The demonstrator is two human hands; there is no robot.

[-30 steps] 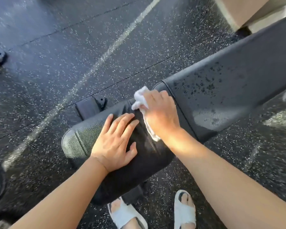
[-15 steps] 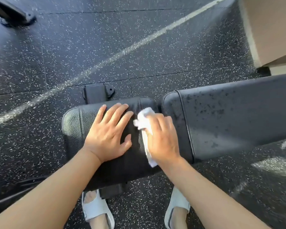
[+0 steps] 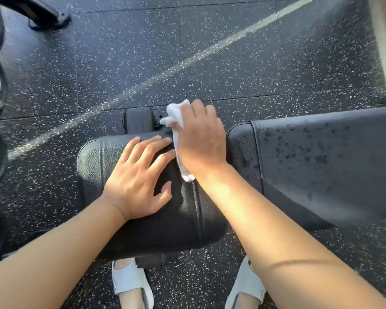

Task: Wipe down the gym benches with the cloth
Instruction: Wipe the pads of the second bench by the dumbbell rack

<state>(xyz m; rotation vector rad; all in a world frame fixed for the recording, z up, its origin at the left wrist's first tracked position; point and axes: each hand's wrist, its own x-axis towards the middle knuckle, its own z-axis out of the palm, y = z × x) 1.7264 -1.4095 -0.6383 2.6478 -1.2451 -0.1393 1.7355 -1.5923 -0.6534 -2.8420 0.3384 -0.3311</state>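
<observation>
Now the right hand (image 3: 201, 141), clutching the white cloth (image 3: 176, 123), has swept from mid-pad to the far edge of the seat pad (image 3: 94, 161), so one pass across looks done. Left hand (image 3: 138, 177) stays flat, fingers spread, bracing the seat. Back pad (image 3: 321, 159) still shows wet droplets; likely next.
</observation>
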